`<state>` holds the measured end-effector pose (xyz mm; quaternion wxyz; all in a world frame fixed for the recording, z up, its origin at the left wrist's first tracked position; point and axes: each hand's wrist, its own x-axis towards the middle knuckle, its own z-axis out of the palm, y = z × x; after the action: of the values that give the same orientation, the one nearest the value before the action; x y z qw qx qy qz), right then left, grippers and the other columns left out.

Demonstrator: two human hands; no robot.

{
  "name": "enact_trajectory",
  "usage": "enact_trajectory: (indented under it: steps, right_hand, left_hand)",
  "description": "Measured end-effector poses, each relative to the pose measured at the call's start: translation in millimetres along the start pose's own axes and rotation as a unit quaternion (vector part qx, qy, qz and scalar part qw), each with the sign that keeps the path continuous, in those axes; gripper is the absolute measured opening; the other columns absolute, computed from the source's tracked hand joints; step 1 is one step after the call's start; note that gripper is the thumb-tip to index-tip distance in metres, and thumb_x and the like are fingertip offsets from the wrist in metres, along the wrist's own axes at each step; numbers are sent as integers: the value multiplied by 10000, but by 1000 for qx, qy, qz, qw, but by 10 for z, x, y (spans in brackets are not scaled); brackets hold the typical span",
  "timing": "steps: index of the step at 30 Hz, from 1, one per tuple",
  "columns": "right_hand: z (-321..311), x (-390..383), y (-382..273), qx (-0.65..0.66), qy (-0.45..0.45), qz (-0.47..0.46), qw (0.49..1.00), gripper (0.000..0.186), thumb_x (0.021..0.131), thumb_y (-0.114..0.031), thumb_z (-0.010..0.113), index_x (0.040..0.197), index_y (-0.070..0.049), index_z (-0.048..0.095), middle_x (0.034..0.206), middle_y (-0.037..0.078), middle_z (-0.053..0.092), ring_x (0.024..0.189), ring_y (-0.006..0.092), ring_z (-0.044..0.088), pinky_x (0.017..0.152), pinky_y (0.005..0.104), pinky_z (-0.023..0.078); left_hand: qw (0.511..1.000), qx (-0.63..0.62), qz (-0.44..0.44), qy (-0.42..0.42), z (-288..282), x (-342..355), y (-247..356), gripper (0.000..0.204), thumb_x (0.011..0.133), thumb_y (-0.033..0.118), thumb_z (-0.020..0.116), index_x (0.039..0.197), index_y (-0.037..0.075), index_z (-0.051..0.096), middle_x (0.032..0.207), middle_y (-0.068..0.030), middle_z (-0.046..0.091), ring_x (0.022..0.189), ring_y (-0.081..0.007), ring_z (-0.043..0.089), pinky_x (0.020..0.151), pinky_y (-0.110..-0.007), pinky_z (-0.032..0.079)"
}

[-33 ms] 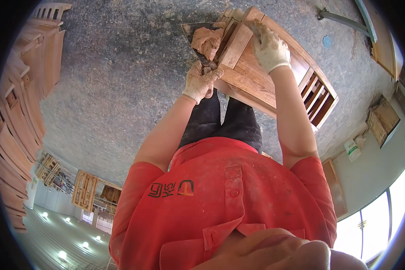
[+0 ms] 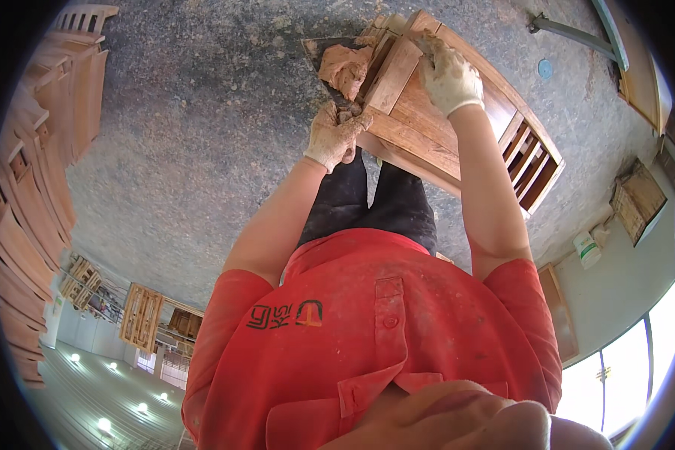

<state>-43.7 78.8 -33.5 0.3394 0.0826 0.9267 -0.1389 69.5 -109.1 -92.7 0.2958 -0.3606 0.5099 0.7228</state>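
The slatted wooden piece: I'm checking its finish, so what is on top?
The gloved right hand is over the wooden piece, and the left hand overlaps one corner in this view. Wood behind them is covered, so cannot be seen.

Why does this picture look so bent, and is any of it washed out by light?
In the head view, the fisheye lens curves straight edges toward a dark round rim; in that same view, the windows at lower right are blown out white, ceiling lamps glare at lower left, and a pale sheen lies on the wooden piece near the right gloved hand.
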Motion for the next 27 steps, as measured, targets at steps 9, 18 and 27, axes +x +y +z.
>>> enact_trajectory:
  steps: [9, 18, 27]
  right_hand:
    - [-83, -45, -134, -46, -22, -4, 999, 360, 901, -200, 423, 1214, -176, 599, 1121, 142, 659, 997, 321, 652, 839, 461, 538]
    - [30, -499, 12, -60, -33, -55, 996, 335, 922, -354, 480, 1230, -266, 576, 1064, 107, 647, 912, 295, 660, 773, 392, 557]
    - [728, -1206, 276, 131, 83, -164, 974, 383, 875, -256, 560, 1250, -182, 529, 987, 136, 614, 775, 347, 643, 629, 424, 536]
  left_hand:
    - [999, -20, -44, -4, -25, -88, 135, 162, 772, 45, 720, 853, 52, 580, 642, 26, 518, 485, -51, 415, 423, -188, 319]
    - [998, -1, 59, -15, -134, 100, -174, 238, 764, 115, 742, 916, 44, 573, 696, -29, 577, 465, -82, 433, 359, -222, 279]
    - [999, 25, -30, -6, -32, -87, 70, 262, 790, 146, 744, 900, 110, 509, 620, 8, 495, 331, -82, 338, 261, -253, 226]
